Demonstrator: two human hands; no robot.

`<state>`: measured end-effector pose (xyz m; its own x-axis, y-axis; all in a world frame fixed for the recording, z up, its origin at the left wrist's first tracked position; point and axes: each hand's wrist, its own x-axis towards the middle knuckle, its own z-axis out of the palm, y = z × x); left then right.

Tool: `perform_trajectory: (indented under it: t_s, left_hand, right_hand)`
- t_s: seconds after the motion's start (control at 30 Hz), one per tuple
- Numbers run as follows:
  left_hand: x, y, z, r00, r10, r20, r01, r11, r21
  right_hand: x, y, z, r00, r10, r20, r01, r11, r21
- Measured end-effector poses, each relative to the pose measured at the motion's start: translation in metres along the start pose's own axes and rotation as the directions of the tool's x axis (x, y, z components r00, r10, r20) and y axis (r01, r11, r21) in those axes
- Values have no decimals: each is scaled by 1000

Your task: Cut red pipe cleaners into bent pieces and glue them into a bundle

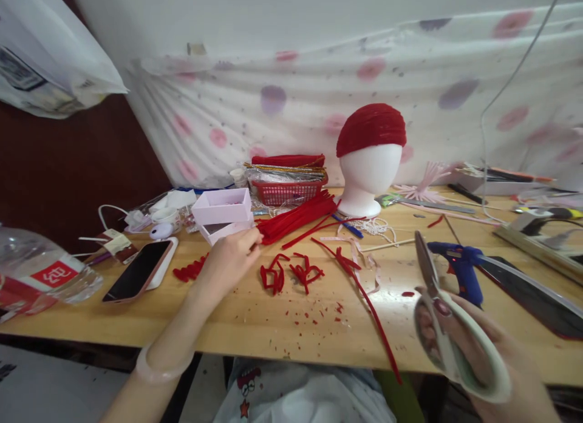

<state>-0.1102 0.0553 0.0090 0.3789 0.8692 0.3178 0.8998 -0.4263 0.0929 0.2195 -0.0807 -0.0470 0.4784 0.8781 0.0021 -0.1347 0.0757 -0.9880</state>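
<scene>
My right hand (487, 344) grips a pair of scissors (441, 307) by its pale handles, blades pointing up and nearly together. My left hand (237, 250) is over the table with its fingers curled together, by the left end of a bundle of red pipe cleaners (296, 219) and in front of a white box (223, 207); whatever the fingers hold is hidden. Two bent red pipe-cleaner shapes (273, 274) lie right of that hand, and a coiled red piece (189, 270) lies left of it. Loose red pipe cleaners (364, 289) stretch over the front edge.
A white foam head (371, 171) wearing a red cap (373, 128) stands behind. A red basket (289, 192) holds more craft stems. Near the right hand lies a blue glue gun (462, 268). To the left are a phone (139, 271) and a plastic bottle (50, 265). Red scraps dot the table.
</scene>
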Motion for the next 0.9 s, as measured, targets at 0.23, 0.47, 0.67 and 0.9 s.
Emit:
perform_trajectory:
  t_s: [0.23, 0.47, 0.67, 0.9]
  left_hand:
    - [-51, 85, 13, 790, 285, -543, -528, 766, -366]
    - [-68, 107, 36, 775, 294, -559, -589, 656, -472]
    - [-85, 112, 38, 913, -285, -293, -136, 466, -874]
    - [-73, 124, 46, 904, -344, 254, 202, -179, -963]
  right_hand:
    - [-39, 9, 74, 973, 162, 167, -209, 924, 319]
    - [-51, 11, 83, 948, 171, 268, -254, 916, 312]
    - [-45, 17, 79, 961, 151, 232, -220, 926, 307]
    - [-49, 27, 84, 958, 129, 258, -202, 938, 282]
